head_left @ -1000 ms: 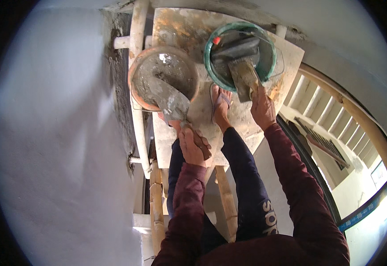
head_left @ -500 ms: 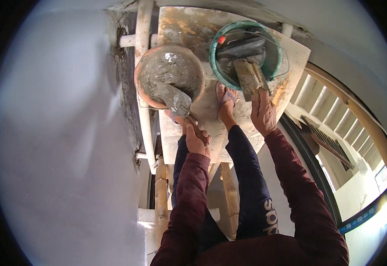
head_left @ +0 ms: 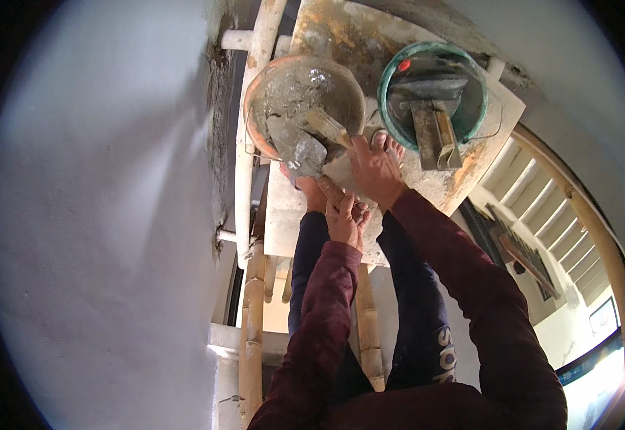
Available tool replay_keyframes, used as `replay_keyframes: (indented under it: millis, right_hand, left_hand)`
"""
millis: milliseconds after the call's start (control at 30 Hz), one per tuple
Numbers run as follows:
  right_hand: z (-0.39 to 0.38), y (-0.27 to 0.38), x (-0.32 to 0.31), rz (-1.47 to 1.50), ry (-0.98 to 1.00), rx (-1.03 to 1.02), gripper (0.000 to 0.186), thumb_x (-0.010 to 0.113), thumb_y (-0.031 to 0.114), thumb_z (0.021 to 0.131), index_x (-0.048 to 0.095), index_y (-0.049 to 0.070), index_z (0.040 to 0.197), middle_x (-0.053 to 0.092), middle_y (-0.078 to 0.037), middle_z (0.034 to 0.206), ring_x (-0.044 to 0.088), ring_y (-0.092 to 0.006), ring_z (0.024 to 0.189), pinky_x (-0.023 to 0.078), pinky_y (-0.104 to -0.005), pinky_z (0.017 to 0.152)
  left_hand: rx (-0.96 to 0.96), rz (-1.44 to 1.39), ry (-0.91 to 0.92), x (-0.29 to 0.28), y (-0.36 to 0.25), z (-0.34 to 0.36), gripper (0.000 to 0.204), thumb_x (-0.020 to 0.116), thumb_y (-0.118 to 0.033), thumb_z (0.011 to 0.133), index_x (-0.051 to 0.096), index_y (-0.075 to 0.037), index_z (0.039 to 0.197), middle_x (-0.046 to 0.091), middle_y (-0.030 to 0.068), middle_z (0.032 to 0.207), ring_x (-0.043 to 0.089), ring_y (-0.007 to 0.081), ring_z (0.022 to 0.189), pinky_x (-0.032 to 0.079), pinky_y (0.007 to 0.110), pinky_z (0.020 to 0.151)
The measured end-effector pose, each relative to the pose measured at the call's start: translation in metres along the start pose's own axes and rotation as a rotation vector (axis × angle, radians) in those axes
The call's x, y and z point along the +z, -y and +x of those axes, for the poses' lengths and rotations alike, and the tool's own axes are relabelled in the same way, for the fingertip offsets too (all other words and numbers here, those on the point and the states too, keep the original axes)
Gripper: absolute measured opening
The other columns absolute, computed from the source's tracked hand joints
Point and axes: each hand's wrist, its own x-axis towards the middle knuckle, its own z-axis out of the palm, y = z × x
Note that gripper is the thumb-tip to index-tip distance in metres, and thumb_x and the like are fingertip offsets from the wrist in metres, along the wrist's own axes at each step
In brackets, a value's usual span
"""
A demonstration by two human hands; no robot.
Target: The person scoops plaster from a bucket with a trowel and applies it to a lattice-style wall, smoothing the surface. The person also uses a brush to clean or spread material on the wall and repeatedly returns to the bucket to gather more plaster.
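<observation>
My left hand (head_left: 347,222) is wrapped round the wooden handle of a pointed trowel (head_left: 305,152), whose grey, mortar-coated blade lies over the near rim of the orange bucket (head_left: 359,93). Wet grey mortar (head_left: 291,93) fills much of that bucket. In my right hand (head_left: 378,170) is a flat brush (head_left: 325,124), its pale bristles pointing left over the mortar, close above the trowel blade. A rectangular plastering float (head_left: 427,136) leans, handle up, on the near rim of the green bucket (head_left: 486,107), with neither hand touching it.
Both buckets stand on a stained board (head_left: 327,29) with my feet. A pale pole (head_left: 244,172) runs along its left side, near the plastered wall (head_left: 112,215). Bamboo poles (head_left: 253,315) show below. A railing with slats (head_left: 542,186) lies at the right.
My right hand has let go of the float at the green bucket and moved left, now holding a brush by the mortar. The view has shifted, and my left hand keeps the trowel.
</observation>
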Motion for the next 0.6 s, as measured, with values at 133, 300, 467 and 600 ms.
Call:
replay_keyframes:
  millis: [133,300,467,600]
  right_hand:
    - [-0.006,-0.005,-0.011,0.003,0.042,0.004,0.026,0.053,0.015,0.085,0.047,0.003,0.108,0.05,-0.027,0.095,0.05,-0.0456,0.094,0.038,-0.054,0.071]
    - [-0.022,-0.032,-0.008,0.03,-0.013,0.047,0.034,0.048,0.031,0.088,0.055,0.009,0.113,0.057,-0.028,0.101,0.054,-0.0466,0.096,0.035,-0.0631,0.073]
    - [-0.054,-0.02,-0.083,0.198,-0.088,-0.372,0.02,0.053,0.016,0.088,0.055,-0.001,0.098,0.054,-0.022,0.101,0.056,-0.0367,0.084,0.045,-0.0386,0.068]
    - [-0.091,0.03,-0.159,0.568,0.037,-0.04,0.019,0.053,0.015,0.09,0.053,-0.003,0.096,0.05,-0.018,0.084,0.051,-0.0332,0.07,0.041,-0.0384,0.061]
  left_hand:
    - [-0.095,-0.14,0.001,0.0,-0.005,0.003,0.024,0.065,-0.028,0.086,0.048,-0.019,0.101,0.055,-0.0035,0.087,0.057,0.015,0.079,0.049,0.04,0.077]
    - [-0.168,-0.108,0.105,-0.007,-0.007,0.015,0.039,0.059,-0.052,0.084,0.051,-0.02,0.105,0.058,-0.0021,0.092,0.059,0.019,0.087,0.048,0.048,0.085]
    - [-0.162,-0.054,-0.001,0.008,-0.022,0.004,0.074,0.05,-0.068,0.081,0.031,-0.019,0.134,0.045,0.0049,0.12,0.052,0.0251,0.106,0.043,0.053,0.091]
    - [0.046,0.116,-0.143,-0.027,-0.033,-0.018,0.082,0.042,-0.069,0.083,0.019,-0.018,0.144,0.035,0.0078,0.139,0.046,0.0287,0.12,0.041,0.051,0.093]
